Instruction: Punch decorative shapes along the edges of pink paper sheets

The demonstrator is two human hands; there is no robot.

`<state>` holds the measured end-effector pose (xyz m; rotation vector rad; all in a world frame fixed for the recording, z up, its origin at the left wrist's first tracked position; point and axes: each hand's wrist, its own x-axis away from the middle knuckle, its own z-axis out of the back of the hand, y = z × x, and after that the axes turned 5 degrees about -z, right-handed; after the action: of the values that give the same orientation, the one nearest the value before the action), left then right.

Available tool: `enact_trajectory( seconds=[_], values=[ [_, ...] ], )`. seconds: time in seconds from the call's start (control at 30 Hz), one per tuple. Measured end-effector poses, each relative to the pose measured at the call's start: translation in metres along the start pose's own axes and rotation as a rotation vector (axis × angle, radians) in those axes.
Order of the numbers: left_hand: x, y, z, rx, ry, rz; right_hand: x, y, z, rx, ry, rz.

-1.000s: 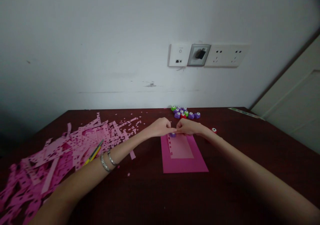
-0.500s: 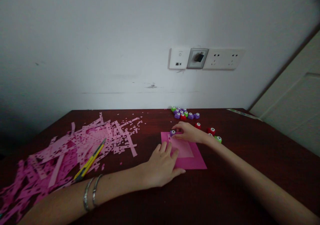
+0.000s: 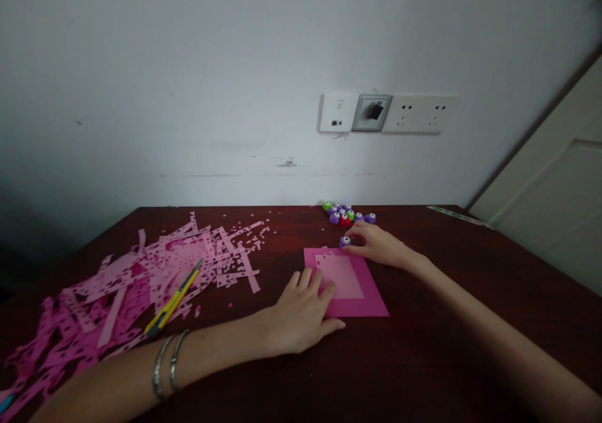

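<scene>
My left hand (image 3: 303, 313) lies with its fingers spread over the left side of a light pink sheet (image 3: 347, 278). That sheet rests on a larger, darker pink sheet (image 3: 371, 304). Small punched holes show near the light sheet's upper left corner. Between the thumb and fingers of my right hand (image 3: 379, 244) is a purple paper punch (image 3: 345, 241) with a white top, just beyond the dark sheet's far edge. Tiny pink bits lie to the left of the punch. Against the wall sits a cluster of purple, green and red punches (image 3: 345, 219).
To the left spreads a heap of pink paper scraps (image 3: 126, 285), with punched-out bits around it. A yellow utility knife (image 3: 172, 304) lies on the scraps. A ruler-like strip (image 3: 458, 214) is at the back right of the dark wooden table (image 3: 301, 385). Sockets (image 3: 418, 114) are on the wall.
My right hand has carried the purple punch rightward and slightly away, off the light sheet's corner. My left hand stays on the sheets. Several punches at the right are now hidden behind my right hand and arm.
</scene>
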<state>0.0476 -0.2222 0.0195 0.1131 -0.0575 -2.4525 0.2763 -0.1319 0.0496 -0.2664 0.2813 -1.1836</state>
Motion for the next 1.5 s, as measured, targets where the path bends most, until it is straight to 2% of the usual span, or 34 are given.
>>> enact_trajectory(
  seconds=[0.17,0.3,0.67,0.8,0.9,1.0,1.1,1.23,1.33,1.37,1.43,1.5],
  values=[
    [0.003,0.002,0.002,0.012,-0.018,-0.010,0.034,0.022,0.016,0.054,-0.018,-0.053],
    [0.007,0.004,0.004,0.018,-0.032,-0.016,0.054,0.033,0.015,0.090,-0.013,-0.107],
    [0.011,0.009,0.003,0.015,-0.036,-0.014,0.062,0.047,0.004,0.169,0.035,-0.075],
    [0.013,0.010,0.001,0.018,-0.028,-0.015,0.063,0.038,0.003,0.196,0.122,-0.056],
    [0.013,0.011,0.003,0.033,-0.027,-0.015,0.065,0.018,0.001,0.189,0.202,-0.024],
    [0.007,0.009,0.012,0.046,0.011,-0.006,0.070,-0.007,-0.007,0.162,0.181,0.023],
    [-0.010,-0.005,0.025,0.081,0.089,-0.002,0.075,-0.022,-0.021,0.112,0.126,0.060],
    [-0.048,-0.043,0.035,0.261,0.224,0.012,0.081,-0.022,-0.040,-0.016,0.108,0.014],
    [-0.083,-0.077,0.030,0.516,0.166,0.063,0.083,-0.017,-0.049,-0.094,0.108,-0.025],
    [-0.095,-0.087,0.026,0.545,0.184,0.085,0.083,-0.016,-0.051,-0.104,0.107,-0.030],
    [-0.117,-0.105,0.017,0.497,0.274,0.130,0.083,-0.014,-0.053,-0.113,0.112,-0.028],
    [-0.136,-0.118,0.006,0.486,0.312,0.176,0.083,-0.013,-0.054,-0.124,0.123,-0.019]
  ],
)
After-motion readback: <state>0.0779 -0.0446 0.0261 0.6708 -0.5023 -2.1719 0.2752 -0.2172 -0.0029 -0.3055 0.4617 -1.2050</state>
